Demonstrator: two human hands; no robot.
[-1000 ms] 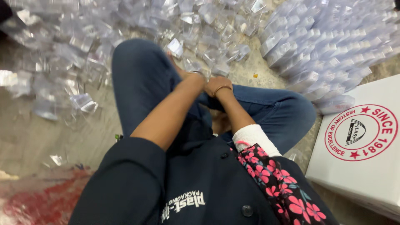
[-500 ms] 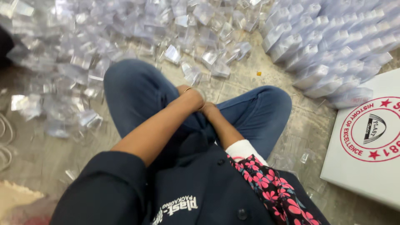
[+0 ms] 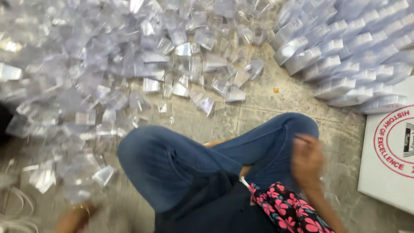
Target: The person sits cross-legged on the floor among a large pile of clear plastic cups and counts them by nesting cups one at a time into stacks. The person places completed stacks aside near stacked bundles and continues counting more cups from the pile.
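I sit cross-legged on a stone floor in blue jeans [image 3: 172, 164]. My right hand [image 3: 307, 160] hovers over my right knee and is blurred by motion; I see nothing in it, but its fingers are unclear. My left hand [image 3: 75, 218] is low at the bottom left, close to the floor and next to loose clear plastic pieces [image 3: 103, 174]. It is blurred and partly cut off by the frame edge. A wide heap of small clear plastic boxes [image 3: 129, 64] lies scattered on the floor ahead and to my left.
Rows of stacked clear plastic boxes [image 3: 345, 56] lie at the upper right. A white carton [image 3: 379, 181] with a red round emblem sits at the right edge. White cord loops [image 3: 13, 207] lie at the bottom left. A floral sleeve [image 3: 284, 211] covers my right forearm.
My hands were together over my lap; now they have parted, the left swinging down to the floor at the left and the right out over my right knee. The view has tilted down.
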